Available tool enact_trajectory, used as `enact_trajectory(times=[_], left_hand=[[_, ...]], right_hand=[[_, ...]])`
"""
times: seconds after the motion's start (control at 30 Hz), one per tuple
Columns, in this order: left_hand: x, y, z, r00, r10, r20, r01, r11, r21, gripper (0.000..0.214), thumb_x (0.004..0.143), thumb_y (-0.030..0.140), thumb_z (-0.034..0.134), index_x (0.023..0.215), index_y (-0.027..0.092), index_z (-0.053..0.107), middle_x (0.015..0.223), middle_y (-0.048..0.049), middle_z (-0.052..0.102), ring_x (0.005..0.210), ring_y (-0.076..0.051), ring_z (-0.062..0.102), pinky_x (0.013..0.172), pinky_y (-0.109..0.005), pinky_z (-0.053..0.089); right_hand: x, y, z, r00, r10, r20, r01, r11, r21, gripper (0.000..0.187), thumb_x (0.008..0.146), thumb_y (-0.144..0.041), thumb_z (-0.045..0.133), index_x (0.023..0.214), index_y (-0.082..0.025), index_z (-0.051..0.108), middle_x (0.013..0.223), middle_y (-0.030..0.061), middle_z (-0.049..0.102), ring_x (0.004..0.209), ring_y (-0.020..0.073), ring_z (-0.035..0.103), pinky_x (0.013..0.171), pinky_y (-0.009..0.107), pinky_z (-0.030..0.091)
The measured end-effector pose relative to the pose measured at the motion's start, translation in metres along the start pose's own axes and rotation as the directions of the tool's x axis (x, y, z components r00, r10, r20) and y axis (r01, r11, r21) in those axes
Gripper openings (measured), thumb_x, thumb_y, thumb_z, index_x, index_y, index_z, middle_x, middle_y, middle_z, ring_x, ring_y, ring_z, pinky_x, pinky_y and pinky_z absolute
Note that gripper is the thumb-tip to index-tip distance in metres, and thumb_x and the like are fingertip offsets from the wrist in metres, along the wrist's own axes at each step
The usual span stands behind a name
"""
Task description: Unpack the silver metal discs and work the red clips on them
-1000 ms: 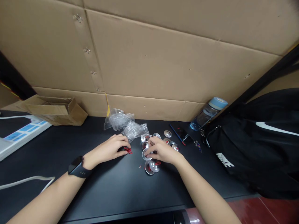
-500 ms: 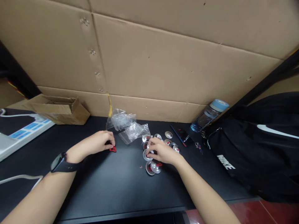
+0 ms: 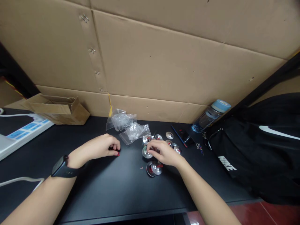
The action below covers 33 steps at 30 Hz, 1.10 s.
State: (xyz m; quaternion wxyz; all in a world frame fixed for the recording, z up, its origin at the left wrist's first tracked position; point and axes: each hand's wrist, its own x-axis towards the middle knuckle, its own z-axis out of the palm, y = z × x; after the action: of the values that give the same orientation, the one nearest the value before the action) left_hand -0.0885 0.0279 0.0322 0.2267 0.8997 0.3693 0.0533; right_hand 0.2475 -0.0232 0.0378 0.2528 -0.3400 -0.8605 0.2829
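Observation:
My left hand (image 3: 109,147) is closed over the desk, with a small red elastic loop (image 3: 117,154) pinched between thumb and fingertips; the fingers hide most of it. My right hand (image 3: 161,152) grips the rim of a silver finger cymbal (image 3: 145,153), a shallow metal disc with a raised middle. Around that hand lie several more cymbals, some with red loops. Two of them overlap nearer to me, including one cymbal (image 3: 156,169) with its red loop on top. A plain cymbal (image 3: 169,135) sits apart behind.
Crumpled clear plastic bags (image 3: 131,126) lie behind the cymbals. At the left are an open cardboard box (image 3: 61,111) and a power strip (image 3: 25,132). Toward the right stand a phone (image 3: 184,136), keys (image 3: 199,148), a water bottle (image 3: 209,117) and a black bag (image 3: 260,150). Cardboard (image 3: 164,62) walls the back.
My left hand has moved a little right and nearer to me with the red loop. My right hand has shifted slightly left and up with the cymbal.

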Motion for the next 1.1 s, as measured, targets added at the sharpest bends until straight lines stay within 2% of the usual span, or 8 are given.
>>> enact_trajectory(times=[0.07, 0.13, 0.27, 0.43, 0.63, 0.83, 1.0, 1.1], left_hand=[[0.004, 0.020, 0.005, 0.984, 0.111, -0.143, -0.112, 0.994, 0.002, 0.013, 0.095, 0.031, 0.066, 0.100, 0.024, 0.075, 0.094, -0.0028, 0.074, 0.084, -0.018, 0.069, 0.077, -0.025, 0.049], [0.008, 0.041, 0.014, 0.938, 0.209, -0.276, -0.221, 0.975, -0.014, 0.016, 0.101, 0.029, 0.059, 0.107, 0.023, 0.073, 0.099, -0.0051, 0.073, 0.090, -0.019, 0.067, 0.082, -0.028, 0.050], [0.017, 0.069, 0.036, 0.884, 0.263, -0.386, -0.295, 0.955, -0.025, 0.016, 0.103, 0.029, 0.058, 0.113, 0.024, 0.069, 0.107, -0.0058, 0.072, 0.099, -0.020, 0.066, 0.090, -0.032, 0.050], [0.023, 0.071, 0.050, 0.883, 0.217, -0.415, -0.257, 0.966, -0.041, 0.014, 0.101, 0.035, 0.063, 0.106, 0.023, 0.070, 0.102, -0.0047, 0.070, 0.096, -0.020, 0.065, 0.086, -0.031, 0.051], [0.022, 0.075, 0.052, 0.886, 0.200, -0.418, -0.252, 0.965, -0.071, 0.017, 0.101, 0.037, 0.064, 0.097, 0.021, 0.068, 0.092, -0.0034, 0.066, 0.085, -0.017, 0.063, 0.076, -0.028, 0.049], [0.020, 0.081, 0.051, 0.884, 0.145, -0.445, -0.205, 0.975, -0.090, 0.015, 0.102, 0.033, 0.059, 0.095, 0.021, 0.065, 0.088, -0.0034, 0.065, 0.080, -0.017, 0.061, 0.070, -0.028, 0.046], [0.017, 0.086, 0.047, 0.883, 0.149, -0.444, -0.222, 0.968, -0.117, 0.015, 0.102, 0.028, 0.056, 0.091, 0.021, 0.062, 0.084, -0.0027, 0.063, 0.076, -0.017, 0.059, 0.070, -0.028, 0.045], [0.015, 0.088, 0.046, 0.887, 0.179, -0.426, -0.256, 0.958, -0.129, 0.008, 0.098, 0.023, 0.057, 0.093, 0.021, 0.063, 0.081, -0.0016, 0.063, 0.072, -0.016, 0.058, 0.070, -0.028, 0.045]], right_hand=[[0.001, -0.003, 0.004, 0.998, 0.035, -0.049, -0.034, 0.999, 0.035, 0.008, 0.099, -0.017, 0.062, 0.096, -0.021, 0.068, 0.094, 0.0023, 0.072, 0.082, 0.0164, 0.065, 0.080, 0.028, 0.049], [0.003, -0.005, 0.009, 0.992, 0.052, -0.115, -0.044, 0.997, 0.066, 0.007, 0.098, -0.018, 0.063, 0.094, -0.021, 0.069, 0.092, 0.0022, 0.073, 0.082, 0.0166, 0.066, 0.080, 0.028, 0.049], [0.005, -0.005, 0.022, 0.975, 0.098, -0.200, -0.060, 0.980, 0.188, 0.005, 0.096, -0.023, 0.066, 0.094, -0.020, 0.070, 0.090, 0.0027, 0.072, 0.076, 0.0160, 0.066, 0.071, 0.027, 0.049], [0.004, -0.005, 0.034, 0.968, 0.207, -0.141, -0.129, 0.895, 0.426, 0.015, 0.097, -0.031, 0.065, 0.107, -0.020, 0.064, 0.087, 0.0012, 0.069, 0.063, 0.0123, 0.064, 0.057, 0.023, 0.047], [0.004, -0.014, 0.033, 0.976, 0.200, -0.088, -0.136, 0.872, 0.469, 0.020, 0.094, -0.035, 0.072, 0.106, -0.019, 0.067, 0.096, 0.0033, 0.069, 0.077, 0.0146, 0.068, 0.071, 0.026, 0.057], [0.000, -0.015, 0.034, 0.982, 0.182, -0.055, -0.122, 0.825, 0.551, 0.048, 0.085, -0.029, 0.082, 0.129, -0.024, 0.065, 0.121, 0.0081, 0.065, 0.089, 0.0182, 0.075, 0.082, 0.032, 0.063], [0.000, -0.015, 0.036, 0.985, 0.150, -0.090, -0.074, 0.824, 0.562, 0.058, 0.079, -0.030, 0.088, 0.133, -0.027, 0.067, 0.116, 0.0074, 0.063, 0.083, 0.0171, 0.072, 0.081, 0.034, 0.065], [0.001, -0.017, 0.034, 0.986, 0.139, -0.088, -0.071, 0.841, 0.537, 0.058, 0.075, -0.031, 0.091, 0.129, -0.025, 0.070, 0.113, 0.0073, 0.065, 0.079, 0.0160, 0.069, 0.069, 0.030, 0.063]])
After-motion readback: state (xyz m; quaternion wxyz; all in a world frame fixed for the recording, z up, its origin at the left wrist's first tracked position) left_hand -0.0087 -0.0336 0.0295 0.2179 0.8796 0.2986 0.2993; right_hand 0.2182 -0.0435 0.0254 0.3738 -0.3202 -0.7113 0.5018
